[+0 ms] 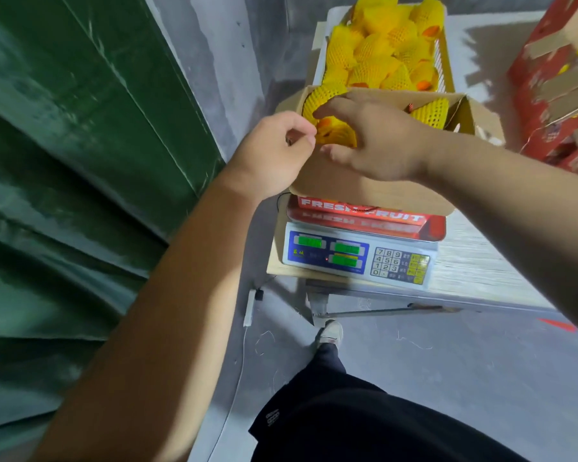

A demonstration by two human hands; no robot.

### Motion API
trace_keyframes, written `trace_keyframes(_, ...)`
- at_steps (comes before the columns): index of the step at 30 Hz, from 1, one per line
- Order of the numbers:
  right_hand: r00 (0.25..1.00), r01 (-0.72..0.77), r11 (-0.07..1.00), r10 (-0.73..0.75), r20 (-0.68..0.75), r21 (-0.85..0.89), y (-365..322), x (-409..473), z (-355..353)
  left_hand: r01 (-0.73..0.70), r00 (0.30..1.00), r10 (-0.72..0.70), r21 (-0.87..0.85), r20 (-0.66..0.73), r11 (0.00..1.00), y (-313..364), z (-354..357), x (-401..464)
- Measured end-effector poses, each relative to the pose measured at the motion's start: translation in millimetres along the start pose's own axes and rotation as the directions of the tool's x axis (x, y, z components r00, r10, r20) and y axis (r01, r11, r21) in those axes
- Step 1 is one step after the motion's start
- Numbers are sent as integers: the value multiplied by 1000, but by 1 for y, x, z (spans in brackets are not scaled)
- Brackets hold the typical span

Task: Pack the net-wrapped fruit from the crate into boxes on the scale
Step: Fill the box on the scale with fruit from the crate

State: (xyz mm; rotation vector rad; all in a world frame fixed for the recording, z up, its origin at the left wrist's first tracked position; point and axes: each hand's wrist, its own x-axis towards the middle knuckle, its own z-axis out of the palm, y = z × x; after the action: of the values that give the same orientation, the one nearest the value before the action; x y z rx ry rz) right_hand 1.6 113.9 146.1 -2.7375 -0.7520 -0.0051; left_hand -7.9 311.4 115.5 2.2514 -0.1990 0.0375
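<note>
An open cardboard box (347, 188) with a red "FRESH FRUIT" side stands on the electronic scale (357, 258). At its left end lies a fruit in yellow foam net (336, 133), orange skin showing. My right hand (377, 141) curls over this fruit, thumb and fingers around it. My left hand (274, 151) pinches the net's edge from the left. Two more net-wrapped fruits (429, 111) show in the box. Behind it, the crate (444, 58) is heaped with several net-wrapped fruits (377, 51).
Scale and crate sit on a pale table (474, 261). Red fruit boxes (554, 78) are stacked at the right. A green tarp (80, 161) covers the left side. A power strip (249, 308) with its cable and my shoe (329, 331) are on the grey floor.
</note>
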Motion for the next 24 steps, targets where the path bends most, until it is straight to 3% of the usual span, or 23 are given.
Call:
trace_keyframes(16,994,-46,989,60,-93,143,9,-11,-6,18,999,-19,-47,-27,999,-4,2,-5)
trace_keyframes(24,991,-66,976,89,-100,209,35,8,-5,41,988,-65,-171,-137,984,-19,10,38)
